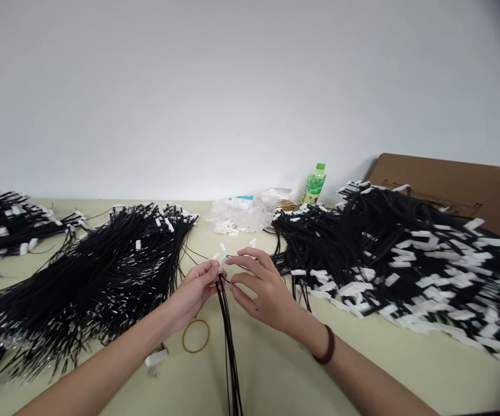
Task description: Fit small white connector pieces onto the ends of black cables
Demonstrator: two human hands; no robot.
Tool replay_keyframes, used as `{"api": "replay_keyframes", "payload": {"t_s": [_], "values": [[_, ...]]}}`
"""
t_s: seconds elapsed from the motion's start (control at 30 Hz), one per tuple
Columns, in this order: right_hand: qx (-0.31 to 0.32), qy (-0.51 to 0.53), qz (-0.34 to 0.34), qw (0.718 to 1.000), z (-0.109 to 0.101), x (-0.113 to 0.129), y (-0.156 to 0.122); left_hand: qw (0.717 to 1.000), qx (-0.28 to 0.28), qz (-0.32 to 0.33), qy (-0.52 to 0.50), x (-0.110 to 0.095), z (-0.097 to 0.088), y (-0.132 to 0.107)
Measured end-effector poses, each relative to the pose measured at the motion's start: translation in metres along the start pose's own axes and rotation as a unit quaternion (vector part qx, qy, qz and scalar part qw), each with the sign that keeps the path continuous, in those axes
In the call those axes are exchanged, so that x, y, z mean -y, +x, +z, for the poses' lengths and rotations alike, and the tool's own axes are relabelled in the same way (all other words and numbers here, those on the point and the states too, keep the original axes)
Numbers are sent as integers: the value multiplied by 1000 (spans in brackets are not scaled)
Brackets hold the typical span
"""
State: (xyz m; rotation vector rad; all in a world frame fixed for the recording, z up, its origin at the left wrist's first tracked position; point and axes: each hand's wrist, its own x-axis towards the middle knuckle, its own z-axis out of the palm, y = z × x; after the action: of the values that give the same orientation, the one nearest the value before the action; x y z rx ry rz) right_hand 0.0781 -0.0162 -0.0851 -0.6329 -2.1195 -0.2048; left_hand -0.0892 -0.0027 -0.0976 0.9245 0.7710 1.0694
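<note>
My left hand [200, 283] is closed in a pinch, thumb against fingers, around a small white connector [221, 264]. From just below it, a bundle of thin black wires [229, 346] hangs down toward the near edge of the view. Close by on the right, my right hand [262, 286] has its fingers stretched and spread. Its fingertips reach the connector and the top of the bundle; any contact there is too fine to make out. A yellow rubber band [196, 336] lies on the table below my left hand, beside a loose white piece [156, 357].
Large heaps of black wires lie on the left [97, 277] and right [340, 237], the right one with many white connectors. Behind my hands sits a clear bag [243, 214] of small white parts. A green-capped bottle [313, 185] and cardboard [444, 185] stand against the wall.
</note>
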Motion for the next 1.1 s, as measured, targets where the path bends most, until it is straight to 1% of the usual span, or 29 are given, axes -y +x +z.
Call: {"api": "replay_keyframes", "payload": {"t_s": [0.1,0.2,0.3,0.53,0.67,0.7,0.77,0.9,1.0,1.1], "values": [[13,10,16,1000,-2,0,0,1000,-8,3,-5,-1,0,0],[33,-1,22,999,-4,0,1,1000,-17,11,-7,-2,-2,1],[38,-17,24,999,-5,0,1,999,-25,19,-6,-2,-3,2],[11,-72,30,997,-8,-6,2,998,-48,33,-27,-3,-2,3],[-34,-118,43,992,-9,-9,1,995,-69,31,-61,-6,-3,3],[-37,-120,36,991,-9,-8,2,995,-70,30,-67,-6,-3,3],[-25,-113,4,993,-8,-4,2,995,-65,26,-76,-5,-2,3],[9,-102,-65,993,-2,5,1,996,-26,7,-83,-1,1,-1],[-8,-110,-77,991,2,5,0,996,-1,-5,-84,1,4,-2],[-42,-112,-84,989,4,2,-2,996,7,-21,-88,1,7,-4]]}}
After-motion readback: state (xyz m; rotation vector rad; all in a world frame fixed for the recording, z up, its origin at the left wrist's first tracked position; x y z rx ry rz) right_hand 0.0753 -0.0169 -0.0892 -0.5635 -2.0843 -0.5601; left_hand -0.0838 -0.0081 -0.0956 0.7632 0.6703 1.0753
